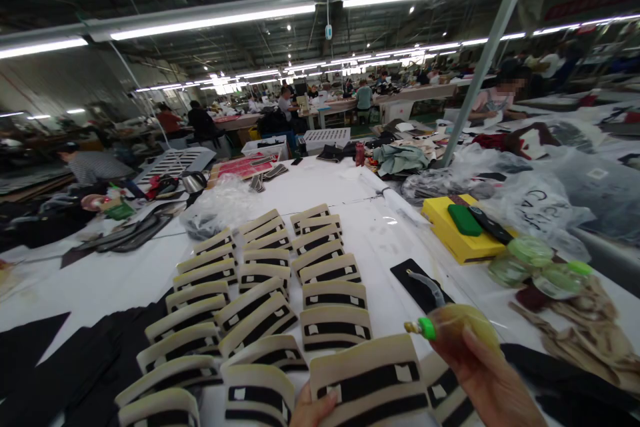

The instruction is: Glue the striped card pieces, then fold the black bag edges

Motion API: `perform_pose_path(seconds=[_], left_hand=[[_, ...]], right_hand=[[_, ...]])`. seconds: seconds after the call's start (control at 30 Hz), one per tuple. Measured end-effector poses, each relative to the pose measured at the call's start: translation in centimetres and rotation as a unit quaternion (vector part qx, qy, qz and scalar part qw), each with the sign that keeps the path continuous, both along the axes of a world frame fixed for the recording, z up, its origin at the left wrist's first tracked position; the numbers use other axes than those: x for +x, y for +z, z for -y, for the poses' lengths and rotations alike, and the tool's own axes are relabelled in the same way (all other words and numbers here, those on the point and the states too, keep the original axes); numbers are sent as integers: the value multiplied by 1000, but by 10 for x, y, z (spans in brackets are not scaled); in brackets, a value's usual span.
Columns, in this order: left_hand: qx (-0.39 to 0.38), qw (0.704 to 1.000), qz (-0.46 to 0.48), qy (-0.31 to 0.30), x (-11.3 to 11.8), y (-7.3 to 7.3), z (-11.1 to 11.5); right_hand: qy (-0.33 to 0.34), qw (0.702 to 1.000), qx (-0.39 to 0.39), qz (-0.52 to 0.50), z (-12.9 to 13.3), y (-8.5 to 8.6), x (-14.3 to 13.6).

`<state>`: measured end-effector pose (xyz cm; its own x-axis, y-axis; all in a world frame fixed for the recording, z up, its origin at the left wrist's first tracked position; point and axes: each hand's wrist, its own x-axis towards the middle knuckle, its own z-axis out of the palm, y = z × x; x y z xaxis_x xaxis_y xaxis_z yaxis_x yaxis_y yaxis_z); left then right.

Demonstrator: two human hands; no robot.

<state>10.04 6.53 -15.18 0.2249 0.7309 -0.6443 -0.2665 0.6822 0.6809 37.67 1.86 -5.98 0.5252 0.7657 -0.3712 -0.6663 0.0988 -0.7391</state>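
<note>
Pinched between the thumb and fingers of my left hand (313, 407) is a beige panel (367, 380) with black stripes and small white tabs. My right hand (483, 373) grips a squeeze bottle (463, 327) of amber liquid, its green cap and brass nozzle pointing left toward the panel's upper right corner. The nozzle appears apart from the panel. Several similar striped panels (334, 327) lie in overlapping columns on the white table (345, 190), ahead and to the left. Another panel lies partly hidden beneath my right hand.
Right of the panels lies a black pad (417, 287) with a brush on it. Beyond stand a yellow box (465, 250) carrying a green block, and green-lidded jars (523, 260). Black fabric (115, 353) covers the left side. A slanted metal post (480, 73) rises at right; other people sit farther back.
</note>
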Motion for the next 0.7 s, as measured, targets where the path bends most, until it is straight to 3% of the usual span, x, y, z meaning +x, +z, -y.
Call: perform_pose_path(seconds=[0.17,0.37,0.53,0.7], left_hand=[[12,999,-29,-27,-6,-50,-12],[94,989,-92,-60,2,-86,-36],[179,955,-223,-75,4,-100,-41],[224,903,-360,-69,-10,-97,-14]], right_hand=[[-42,993,-48,-103,37,-20,13],[-72,987,-96,-110,61,-24,8],[-85,989,-86,-79,66,-12,13],[-143,987,-61,-35,67,1,28]])
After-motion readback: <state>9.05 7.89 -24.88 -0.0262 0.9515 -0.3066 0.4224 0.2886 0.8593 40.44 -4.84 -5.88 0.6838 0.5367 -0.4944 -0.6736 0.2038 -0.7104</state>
